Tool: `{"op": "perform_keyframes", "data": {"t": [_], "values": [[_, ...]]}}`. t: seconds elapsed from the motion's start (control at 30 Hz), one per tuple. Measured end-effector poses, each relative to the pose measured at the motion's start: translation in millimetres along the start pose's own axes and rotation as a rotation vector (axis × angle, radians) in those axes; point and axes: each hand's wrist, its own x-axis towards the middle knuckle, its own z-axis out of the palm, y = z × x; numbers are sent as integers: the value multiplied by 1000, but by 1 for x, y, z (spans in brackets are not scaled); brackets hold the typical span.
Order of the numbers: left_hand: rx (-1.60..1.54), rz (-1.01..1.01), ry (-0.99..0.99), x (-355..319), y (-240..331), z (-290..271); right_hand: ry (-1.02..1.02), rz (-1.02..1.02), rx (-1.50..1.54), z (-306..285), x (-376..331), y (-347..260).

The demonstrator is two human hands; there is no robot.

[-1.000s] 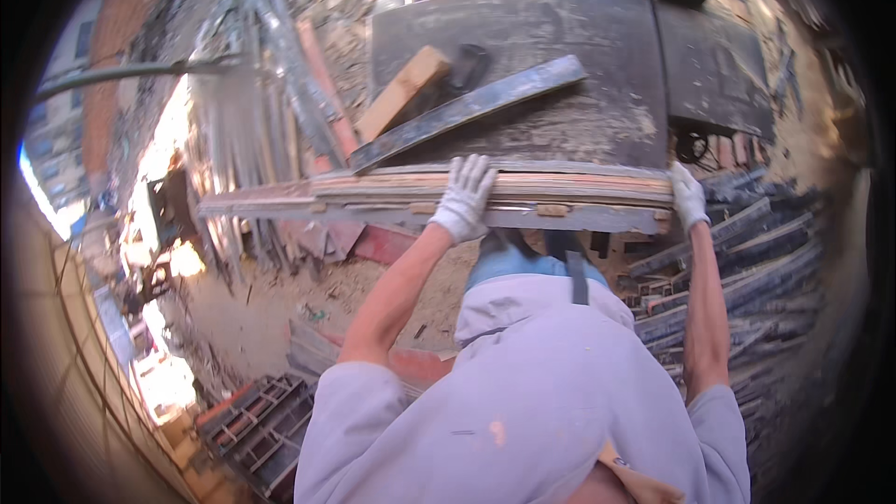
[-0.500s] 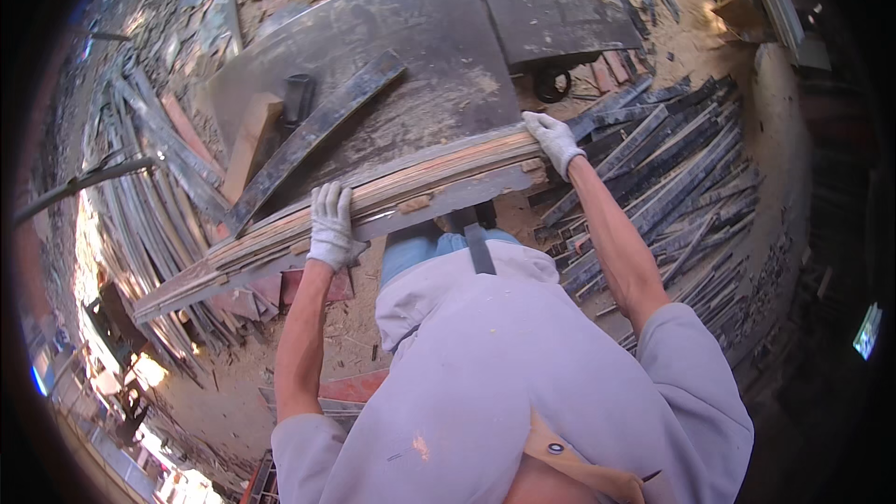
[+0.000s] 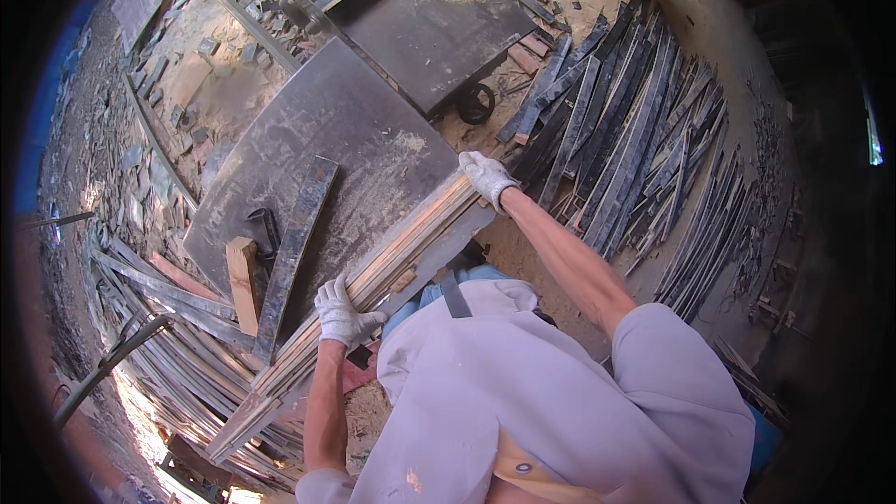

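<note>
My two gloved hands hold a layered stack of long wooden strips along the near edge of a dark, sawdust-strewn tabletop. My left hand, in a pale glove, lies over the stack's middle, fingers on top and thumb toward me. At the right end, my right hand wraps over the strips, its fingertips partly hidden. Left of the stack, a long dark board rests on the tabletop. Beside it are a light wooden block and a curved black piece.
Heaps of dark strips lie on the ground to the right. More long strips are piled at the left. A second dark tabletop stands beyond, a black wheel near its edge. Scraps litter the far-left ground.
My view has turned, so the table and stack appear swung counterclockwise, with the dark strip heap more fully in sight. Both hands stay on the stack; my left thumb now shows clearly.
</note>
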Motion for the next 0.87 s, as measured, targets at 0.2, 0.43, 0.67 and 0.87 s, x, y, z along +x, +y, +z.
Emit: {"op": "perform_keyframes", "data": {"t": [0.2, 0.43, 0.67, 0.87], "values": [[-18, 10, -20, 3, -7, -12, 158, 104, 18, -9, -21, -39], [14, 167, -7, 19, -38, 4, 403, 116, 105, -22, -47, -51], [-120, 20, -154, 2, 18, -43, 427, 144, 872, -91, -95, -2], [-1003, -25, -651, -11, 122, -90, 757, 111, 1419, -84, -197, 174]]}}
